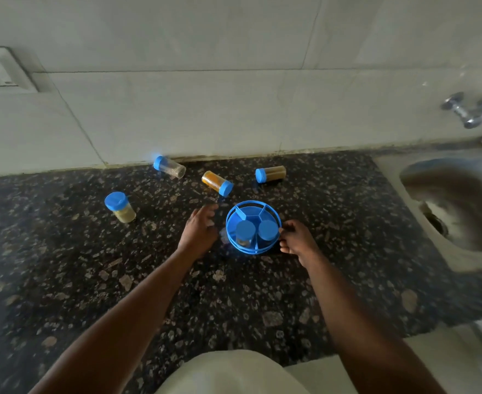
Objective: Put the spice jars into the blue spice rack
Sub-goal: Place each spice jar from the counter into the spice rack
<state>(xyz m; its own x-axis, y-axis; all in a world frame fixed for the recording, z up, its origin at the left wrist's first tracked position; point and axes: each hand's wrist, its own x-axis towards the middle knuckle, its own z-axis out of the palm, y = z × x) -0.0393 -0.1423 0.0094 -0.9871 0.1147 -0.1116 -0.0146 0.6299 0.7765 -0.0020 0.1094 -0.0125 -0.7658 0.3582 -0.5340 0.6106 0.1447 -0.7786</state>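
Round blue plastic spice rack (253, 227) on the dark speckled granite counter (63, 280), two blue-lidded jars (245, 233) seated in its near compartments. Right hand (298, 241) pinches the rack's right rim; left hand (201, 230), fingers loosely spread, hovers just left. Four blue-capped clear jars (217, 183) sit farther back.

Head view: looks forward-down, close over countertop (63, 280), facing wall (177, 38).

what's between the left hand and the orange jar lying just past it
Nothing visible: bare counter separates the left hand from the orange jar, which lies on its side behind the blue rack.
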